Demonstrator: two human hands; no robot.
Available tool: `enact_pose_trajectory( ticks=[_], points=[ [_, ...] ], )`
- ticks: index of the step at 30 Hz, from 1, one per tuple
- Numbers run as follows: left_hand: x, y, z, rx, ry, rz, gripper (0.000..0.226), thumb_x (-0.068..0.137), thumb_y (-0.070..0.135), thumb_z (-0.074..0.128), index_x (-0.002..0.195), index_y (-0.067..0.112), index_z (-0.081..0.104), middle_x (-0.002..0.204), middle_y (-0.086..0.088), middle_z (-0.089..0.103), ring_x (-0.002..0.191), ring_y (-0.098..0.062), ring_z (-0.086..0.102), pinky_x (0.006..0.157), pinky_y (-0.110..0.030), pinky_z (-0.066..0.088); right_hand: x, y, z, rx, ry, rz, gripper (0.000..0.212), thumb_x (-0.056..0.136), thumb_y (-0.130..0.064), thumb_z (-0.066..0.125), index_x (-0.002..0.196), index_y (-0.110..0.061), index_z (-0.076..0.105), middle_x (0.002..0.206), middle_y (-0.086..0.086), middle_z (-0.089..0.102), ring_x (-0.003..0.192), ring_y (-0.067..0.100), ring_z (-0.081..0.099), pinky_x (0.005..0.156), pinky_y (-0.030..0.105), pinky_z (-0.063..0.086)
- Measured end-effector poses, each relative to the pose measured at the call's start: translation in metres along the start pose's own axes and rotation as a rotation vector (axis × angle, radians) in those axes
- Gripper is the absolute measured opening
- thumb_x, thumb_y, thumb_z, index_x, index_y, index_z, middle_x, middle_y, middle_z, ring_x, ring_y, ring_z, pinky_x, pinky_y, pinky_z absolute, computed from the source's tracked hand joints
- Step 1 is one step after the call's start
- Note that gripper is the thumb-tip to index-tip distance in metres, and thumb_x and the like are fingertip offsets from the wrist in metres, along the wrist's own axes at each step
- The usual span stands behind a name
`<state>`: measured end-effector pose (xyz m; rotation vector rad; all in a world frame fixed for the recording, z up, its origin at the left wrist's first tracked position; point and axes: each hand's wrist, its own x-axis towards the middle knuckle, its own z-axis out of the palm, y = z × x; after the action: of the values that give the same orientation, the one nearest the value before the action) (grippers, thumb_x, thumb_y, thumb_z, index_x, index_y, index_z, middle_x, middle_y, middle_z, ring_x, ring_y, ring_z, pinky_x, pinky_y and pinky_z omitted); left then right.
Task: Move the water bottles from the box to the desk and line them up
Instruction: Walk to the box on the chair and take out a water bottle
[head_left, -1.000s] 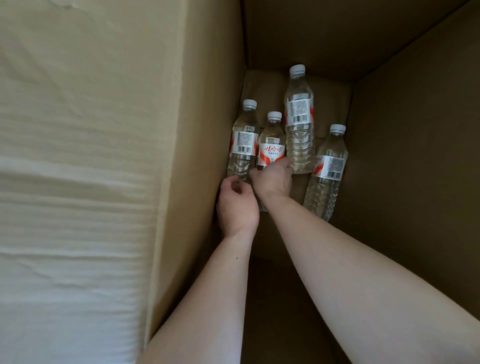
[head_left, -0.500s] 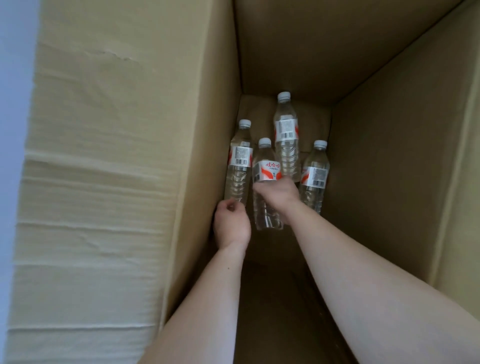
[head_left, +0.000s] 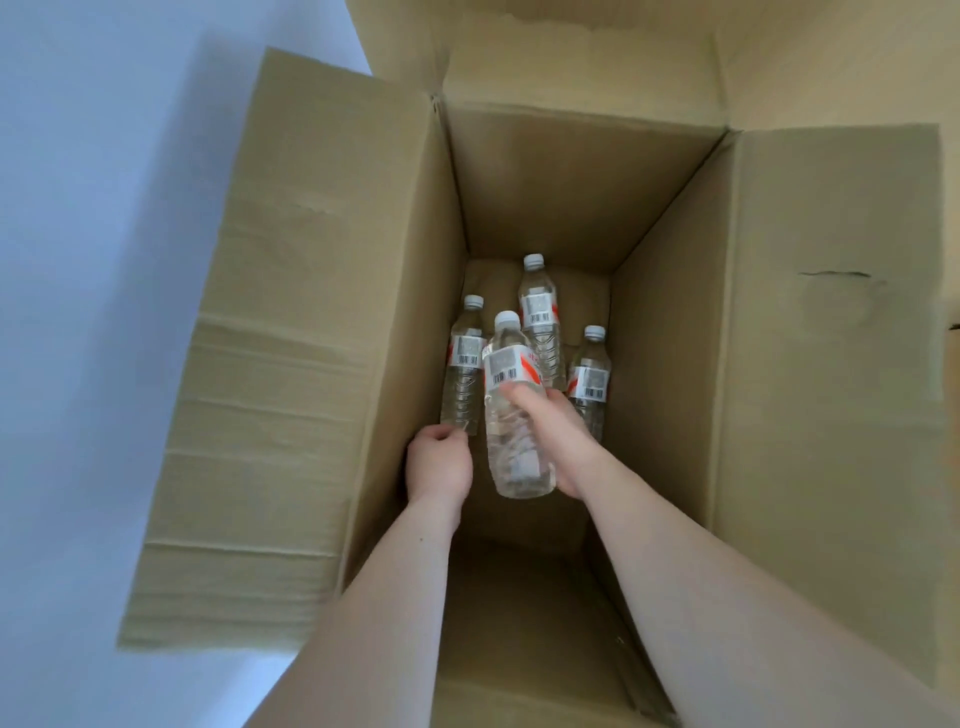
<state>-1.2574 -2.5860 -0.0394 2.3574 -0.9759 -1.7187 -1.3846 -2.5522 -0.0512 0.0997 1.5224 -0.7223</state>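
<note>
Deep inside the open cardboard box (head_left: 670, 332) are several clear water bottles with white caps and barcode labels. My right hand (head_left: 558, 441) grips one bottle (head_left: 511, 410) round its middle and holds it raised above the others, cap pointing away from me. My left hand (head_left: 439, 465) is low at the box's left wall, its fingers curled on the base of the left bottle (head_left: 465, 364). A back bottle (head_left: 540, 327) and a right bottle (head_left: 589, 379) lie on the box floor, touched by neither hand.
The box's left flap (head_left: 291, 338) and right flap (head_left: 831, 364) are folded outward, and the far flap stands up. A pale white surface (head_left: 78, 260) lies left of the box. The box walls are tall and close around both forearms.
My right hand has lifted its bottle off the box floor toward me. The left hand stays at the left bottle's base. The view has pulled back, showing the box flaps.
</note>
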Motion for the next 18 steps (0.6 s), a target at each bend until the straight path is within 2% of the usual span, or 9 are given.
enact_pose_trajectory(
  ticks=[3, 8, 12, 15, 18],
  points=[
    [-0.015, -0.002, -0.006, -0.017, -0.023, 0.018, 0.028, 0.103, 0.023, 0.05, 0.127, 0.02, 0.062, 0.113, -0.005, 0.069, 0.107, -0.025, 0.064, 0.089, -0.037, 0.05, -0.011, -0.006, 0.003, 0.02, -0.039, -0.036, 0.069, 0.075, -0.051, 0.083, 0.13, -0.026, 0.048, 0.119, 0.003, 0.066, 0.107, 0.022, 0.068, 0.1, 0.047, 0.053],
    [-0.037, -0.007, -0.021, -0.022, -0.066, 0.055, 0.016, 0.104, 0.025, 0.05, 0.117, 0.024, 0.059, 0.107, -0.002, 0.069, 0.102, -0.019, 0.066, 0.079, -0.032, 0.05, -0.036, -0.007, -0.007, 0.029, -0.107, -0.065, 0.06, 0.08, -0.038, 0.081, 0.131, -0.025, 0.052, 0.12, 0.005, 0.067, 0.109, 0.024, 0.068, 0.101, 0.048, 0.053],
    [-0.052, -0.012, -0.036, 0.009, -0.085, 0.069, 0.023, 0.104, 0.028, 0.05, 0.125, 0.022, 0.059, 0.106, -0.001, 0.071, 0.098, -0.017, 0.068, 0.097, -0.042, 0.053, -0.059, 0.001, -0.015, 0.072, -0.155, -0.051, 0.056, 0.082, -0.035, 0.081, 0.129, -0.027, 0.051, 0.122, 0.007, 0.066, 0.109, 0.026, 0.068, 0.099, 0.049, 0.054],
    [-0.063, -0.017, -0.044, 0.024, -0.097, 0.058, 0.023, 0.104, 0.028, 0.051, 0.125, 0.022, 0.059, 0.104, -0.001, 0.073, 0.096, -0.017, 0.07, 0.098, -0.045, 0.054, -0.074, 0.009, -0.017, 0.068, -0.146, -0.031, 0.051, 0.085, -0.035, 0.079, 0.127, -0.027, 0.051, 0.119, 0.006, 0.066, 0.106, 0.024, 0.069, 0.095, 0.044, 0.057],
    [-0.072, -0.018, -0.049, 0.034, -0.13, 0.062, 0.026, 0.104, 0.029, 0.052, 0.127, 0.02, 0.059, 0.105, -0.002, 0.073, 0.096, -0.016, 0.07, 0.098, -0.044, 0.054, -0.087, 0.018, -0.018, 0.027, -0.147, -0.017, 0.056, 0.083, -0.037, 0.079, 0.13, -0.025, 0.051, 0.12, 0.007, 0.066, 0.107, 0.025, 0.069, 0.096, 0.045, 0.056]
  ],
)
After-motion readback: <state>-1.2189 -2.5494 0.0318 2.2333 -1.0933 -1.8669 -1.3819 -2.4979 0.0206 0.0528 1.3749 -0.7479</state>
